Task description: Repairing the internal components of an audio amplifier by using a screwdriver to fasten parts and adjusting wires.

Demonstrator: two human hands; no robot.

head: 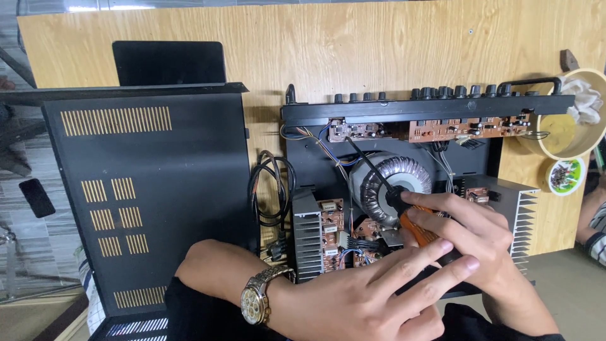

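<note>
We see a cream bowl (571, 136) at the far right edge of the wooden desk (353, 50). A crumpled white cloth (584, 101) sits in the bowl, and the inside looks yellow. Just below the bowl lies a small round lid (564, 176) with little bits in it, too small for us to tell.

In the middle stands an open black amplifier (404, 189). Its top is off, so we see inside. There is a big round coil (391, 180) wound in grey wire, brown circuit boards (464, 128), grey finned metal blocks (307, 235) and many thin coloured wires. A row of black knobs (442, 93) runs along its far side.

The screwdriver (385, 189) has an orange and black handle and a long dark shaft. The shaft points up to the board at the far left of the amplifier. Our right hand (470, 230) has its grip closed around the handle. Our left hand (372, 297) wears a gold watch (260, 295), and its fingers lie over the handle too, closed on it.

The flat black metal cover (151, 196) with gold slots lies to the left. A black cable (271, 189) is coiled between it and the amplifier.
</note>
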